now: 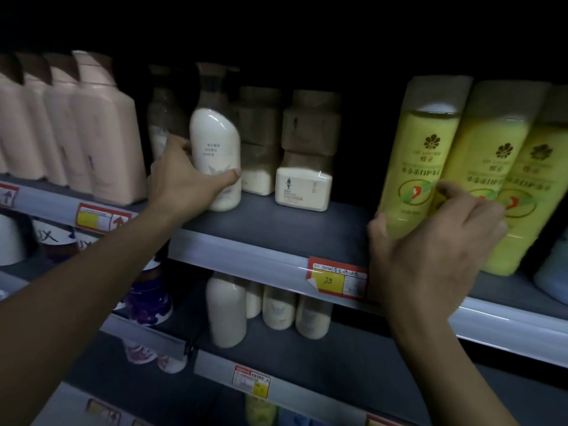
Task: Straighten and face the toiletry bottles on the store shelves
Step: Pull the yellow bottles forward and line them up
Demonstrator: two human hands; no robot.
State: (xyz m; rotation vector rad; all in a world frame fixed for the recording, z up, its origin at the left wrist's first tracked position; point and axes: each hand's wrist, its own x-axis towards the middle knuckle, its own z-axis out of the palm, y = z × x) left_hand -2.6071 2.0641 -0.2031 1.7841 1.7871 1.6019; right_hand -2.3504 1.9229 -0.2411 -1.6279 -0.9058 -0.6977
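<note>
My left hand [184, 179] grips a white pump bottle [215, 149] that stands on the upper shelf [307, 229], thumb across its front and fingers behind it. My right hand [430, 241] holds a tall yellow bottle [415, 155] at the right, thumb on its lower left side and fingers curled round to the bottle beside it. Two more yellow bottles [491, 179] stand close to its right. A short cream bottle [302, 189] stands between the two hands, with brown-capped bottles behind it in the dark.
A row of pink bottles [76, 133] fills the left of the upper shelf. A red and yellow price tag [336, 278] hangs on the shelf rail. Cream bottles [227, 309] and a purple-patterned bottle [147, 299] stand on the shelf below.
</note>
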